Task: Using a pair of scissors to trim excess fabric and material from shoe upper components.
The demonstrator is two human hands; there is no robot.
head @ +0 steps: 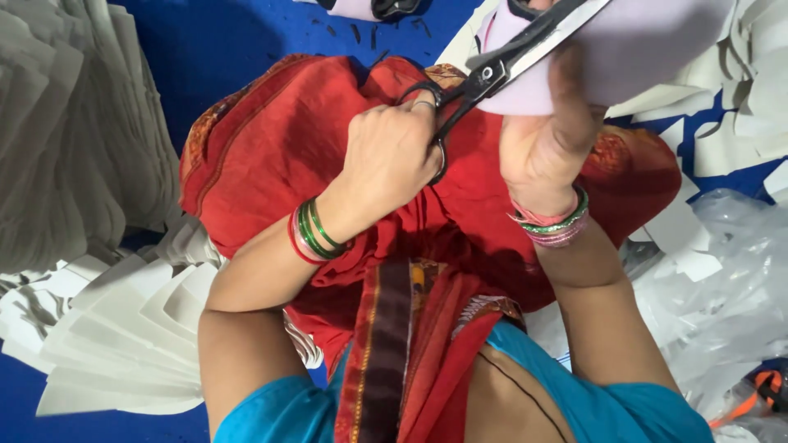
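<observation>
Two big stacks of pale cut sheets (98,328) lay left of the red-draped lap (328,164). Above it the right hand (546,139) pinched a lilac sheet (648,49), while the left hand (390,160), fingers closed through the handles, worked black scissors (492,70) into its edge.

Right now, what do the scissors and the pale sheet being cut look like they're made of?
Scissors: apparently metal, with bright reflective blades and dark, black-looking handles, perhaps coated; the left hand works them. Pale sheet: a matte, lilac-white piece that holds a flat shape and a clean cut edge, so thin foam, card or stiff nonwoven; the look leaves it open. The right hand holds it.
</observation>
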